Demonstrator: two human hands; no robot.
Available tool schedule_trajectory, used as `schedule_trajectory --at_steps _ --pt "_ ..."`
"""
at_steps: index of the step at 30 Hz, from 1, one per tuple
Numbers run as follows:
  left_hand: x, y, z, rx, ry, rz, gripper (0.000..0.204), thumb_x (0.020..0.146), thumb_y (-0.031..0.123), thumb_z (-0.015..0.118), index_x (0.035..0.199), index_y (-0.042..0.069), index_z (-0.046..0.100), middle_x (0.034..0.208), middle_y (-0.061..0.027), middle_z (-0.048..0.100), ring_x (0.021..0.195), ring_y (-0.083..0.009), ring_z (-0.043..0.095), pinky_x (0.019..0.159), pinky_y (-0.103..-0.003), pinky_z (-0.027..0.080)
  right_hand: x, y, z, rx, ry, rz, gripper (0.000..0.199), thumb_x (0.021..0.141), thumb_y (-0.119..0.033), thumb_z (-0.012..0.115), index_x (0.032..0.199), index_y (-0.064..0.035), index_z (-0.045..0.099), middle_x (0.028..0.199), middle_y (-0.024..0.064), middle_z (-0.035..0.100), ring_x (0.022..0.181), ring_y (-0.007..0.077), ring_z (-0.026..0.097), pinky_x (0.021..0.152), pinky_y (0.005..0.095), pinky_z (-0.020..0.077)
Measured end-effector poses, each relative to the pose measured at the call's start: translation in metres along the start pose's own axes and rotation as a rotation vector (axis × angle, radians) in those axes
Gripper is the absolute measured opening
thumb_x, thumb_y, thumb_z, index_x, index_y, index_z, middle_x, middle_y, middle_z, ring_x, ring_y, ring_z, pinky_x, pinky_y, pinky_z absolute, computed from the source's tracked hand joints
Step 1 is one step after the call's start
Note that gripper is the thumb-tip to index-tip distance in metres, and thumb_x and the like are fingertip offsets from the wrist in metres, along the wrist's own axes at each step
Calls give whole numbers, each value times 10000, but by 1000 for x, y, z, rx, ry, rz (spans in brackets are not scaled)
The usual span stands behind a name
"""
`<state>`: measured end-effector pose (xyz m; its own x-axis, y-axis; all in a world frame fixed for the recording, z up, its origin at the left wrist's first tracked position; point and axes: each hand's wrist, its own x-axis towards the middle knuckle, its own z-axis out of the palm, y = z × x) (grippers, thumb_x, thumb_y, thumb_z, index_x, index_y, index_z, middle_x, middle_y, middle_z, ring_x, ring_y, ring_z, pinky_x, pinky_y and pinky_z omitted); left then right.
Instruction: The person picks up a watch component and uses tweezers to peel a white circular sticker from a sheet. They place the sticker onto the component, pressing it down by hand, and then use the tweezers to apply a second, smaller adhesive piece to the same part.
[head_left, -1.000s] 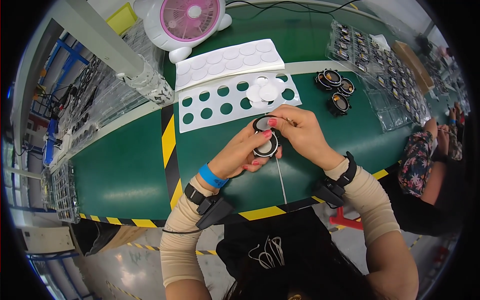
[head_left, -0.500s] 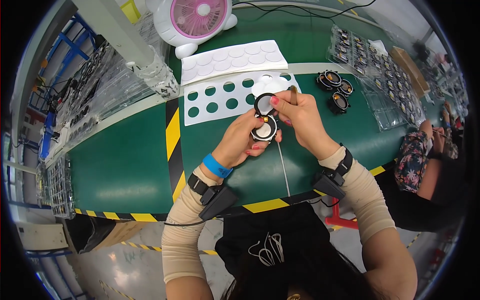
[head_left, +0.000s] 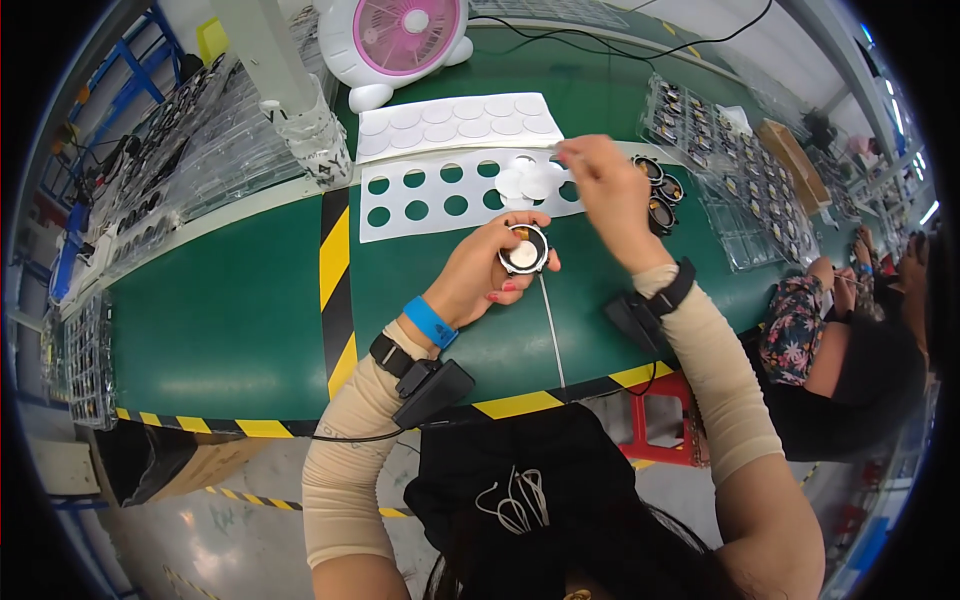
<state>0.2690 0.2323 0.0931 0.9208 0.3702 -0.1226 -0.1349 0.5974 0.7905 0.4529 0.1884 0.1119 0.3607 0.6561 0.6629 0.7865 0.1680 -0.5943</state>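
A: What could go wrong from here?

B: The left hand [head_left: 478, 268] grips a small round part [head_left: 524, 250] by its rim alone, lifted just above the green table [head_left: 220, 300]. If that pinch loosens, I reckon the part drops and could roll off over the striped edge near the body.

A: And the other hand?

B: The right hand [head_left: 600, 180] is raised over the white sheet with round holes [head_left: 440, 195], fingertips pressed together on something thin and pale (too small to tell what it is). A piece that light could slip out or catch where it shouldn't.

A: How does the part look?

B: A dark ring with a shiny, pale face, turned upward. A thin white rod [head_left: 551, 330] lies on the table just below it.
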Motion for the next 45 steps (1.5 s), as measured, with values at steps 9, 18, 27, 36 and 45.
schedule_trajectory --at_steps 9,18,27,36,45 --pt "1 11 -14 -176 67 117 423 924 316 214 1156 44 441 916 -158 577 508 -98 362 408 -194 282 -18 8 -4 -432 -447 -366 143 814 -128 564 885 -31 642 811 114 637 647 231 620 560 330 462" --pt "-2 10 -11 -118 80 83 435 925 316 195 1154 54 455 897 -122 576 526 -100 384 428 -201 296 -6 -45 -54 564 -424 364 364 936 -234 383 912 35 627 963 159 614 799 212 630 698 310 505" --pt "2 7 -11 -116 94 59 422 923 296 204 1104 45 491 795 -44 514 543 -109 415 429 -206 290 -41 -28 -13 708 -482 33 194 877 -47 472 938 81 604 982 217 593 831 294 632 747 353 532" --pt "0 11 -8 -73 60 -9 408 925 285 213 1079 41 501 774 -38 513 518 -99 364 423 -207 270 -43 -23 -21 770 -522 75 147 830 21 509 912 81 615 969 214 601 850 300 630 724 358 541" --pt "1 5 -8 16 44 -91 419 926 341 233 1053 45 502 746 -50 530 459 -80 327 384 -190 234 -43 -20 -23 608 -565 -137 146 737 87 583 878 74 617 948 210 604 805 261 628 672 327 553"
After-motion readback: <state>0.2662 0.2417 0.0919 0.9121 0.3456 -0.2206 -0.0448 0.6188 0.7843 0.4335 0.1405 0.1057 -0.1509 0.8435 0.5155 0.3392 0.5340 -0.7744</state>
